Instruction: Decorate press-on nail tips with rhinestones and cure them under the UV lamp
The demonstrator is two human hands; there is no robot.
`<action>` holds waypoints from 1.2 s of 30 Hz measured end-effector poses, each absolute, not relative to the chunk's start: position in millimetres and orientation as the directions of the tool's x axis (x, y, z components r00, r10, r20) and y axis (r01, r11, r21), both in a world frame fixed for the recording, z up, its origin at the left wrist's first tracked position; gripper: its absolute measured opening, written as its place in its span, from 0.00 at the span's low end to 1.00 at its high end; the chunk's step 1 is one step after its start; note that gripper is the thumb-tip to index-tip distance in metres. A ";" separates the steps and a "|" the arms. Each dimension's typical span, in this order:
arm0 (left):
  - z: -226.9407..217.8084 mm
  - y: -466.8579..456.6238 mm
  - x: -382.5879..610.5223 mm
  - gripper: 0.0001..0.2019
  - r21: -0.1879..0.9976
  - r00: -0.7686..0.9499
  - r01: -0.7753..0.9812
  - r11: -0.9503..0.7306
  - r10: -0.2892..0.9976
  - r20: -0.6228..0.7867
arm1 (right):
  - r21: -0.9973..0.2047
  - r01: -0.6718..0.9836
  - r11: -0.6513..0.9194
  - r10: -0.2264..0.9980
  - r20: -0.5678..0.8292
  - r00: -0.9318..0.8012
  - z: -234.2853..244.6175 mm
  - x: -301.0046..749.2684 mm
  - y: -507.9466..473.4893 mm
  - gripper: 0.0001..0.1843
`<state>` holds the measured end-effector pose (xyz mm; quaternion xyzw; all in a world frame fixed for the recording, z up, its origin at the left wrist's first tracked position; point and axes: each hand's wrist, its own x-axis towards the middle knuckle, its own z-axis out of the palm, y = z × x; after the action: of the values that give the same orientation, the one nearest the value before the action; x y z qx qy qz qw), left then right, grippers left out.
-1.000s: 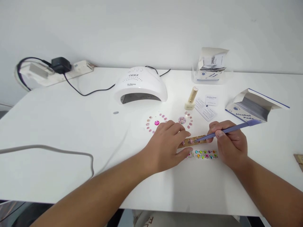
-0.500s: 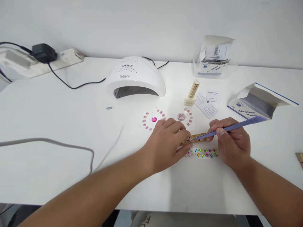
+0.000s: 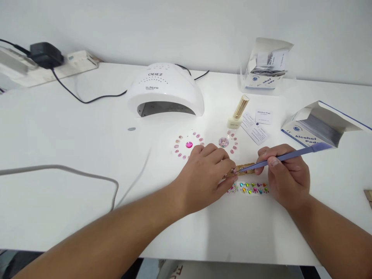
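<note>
Pinched between the thumb and fingers of my left hand [image 3: 205, 180] is the left end of a narrow gold-coloured strip [image 3: 250, 167] set with small gems. My right hand [image 3: 287, 174] grips bluish-purple tweezers [image 3: 286, 156] like a pen. Their tips rest at the strip, close to my left fingertips; whether a gem sits between them I cannot tell. Just below lies a sheet of coloured rhinestones [image 3: 252, 188], partly hidden by my left hand. Beyond that hand are a ring of pink gems around a magenta gem [image 3: 189, 144] and another ring around an iridescent gem [image 3: 223, 142].
A white nail lamp [image 3: 165, 89] stands behind the gems. A nail polish bottle [image 3: 238, 112] is beside alcohol pad packets [image 3: 255, 130]. Two alcohol pad boxes, one open [image 3: 309, 126] and one at the back [image 3: 263, 77], are on the right. A grey cable [image 3: 58, 167] crosses the left.
The view has shifted slightly. Both hands keep their hold, and the tweezer tips stay at the gold-coloured strip.
</note>
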<state>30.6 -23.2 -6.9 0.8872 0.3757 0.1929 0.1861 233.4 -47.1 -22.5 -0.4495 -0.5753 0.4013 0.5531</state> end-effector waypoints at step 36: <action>-8.7 -23.8 30.3 0.06 0.455 0.641 0.588 -0.668 0.729 0.241 | -0.965 -0.018 0.260 0.965 0.260 0.022 -19.8 234.0 -46.0 0.06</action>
<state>30.3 -23.8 -8.7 0.8898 0.3700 0.2061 0.1699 234.0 -46.0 -19.8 -0.4297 -0.5511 0.4304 0.5713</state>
